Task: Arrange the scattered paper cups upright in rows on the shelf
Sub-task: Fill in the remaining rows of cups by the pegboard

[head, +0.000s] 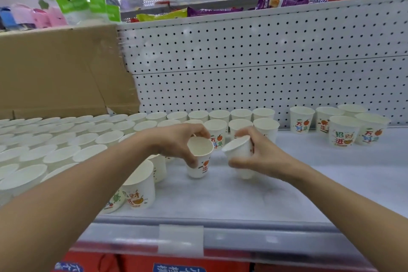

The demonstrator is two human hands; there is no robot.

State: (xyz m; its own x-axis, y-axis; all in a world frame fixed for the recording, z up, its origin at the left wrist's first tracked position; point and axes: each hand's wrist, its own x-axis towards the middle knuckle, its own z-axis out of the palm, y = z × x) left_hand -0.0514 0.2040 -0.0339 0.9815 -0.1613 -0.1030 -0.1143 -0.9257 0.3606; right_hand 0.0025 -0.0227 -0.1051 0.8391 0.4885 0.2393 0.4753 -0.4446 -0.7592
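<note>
My left hand [176, 141] grips a white printed paper cup [199, 157] by its rim, held nearly upright just above the shelf [242, 196]. My right hand [260, 154] holds a second paper cup [239, 150], tilted with its mouth facing left toward the first. Several upright cups stand in tidy rows [66, 143] across the left and back of the shelf. A loose group of upright cups [344, 128] stands at the back right.
A brown cardboard box [59, 73] leans at the back left. The white pegboard [265, 62] backs the shelf. Snack packets [282, 0] lie on the shelf above. The shelf's front rail [181, 240] carries a clear label holder.
</note>
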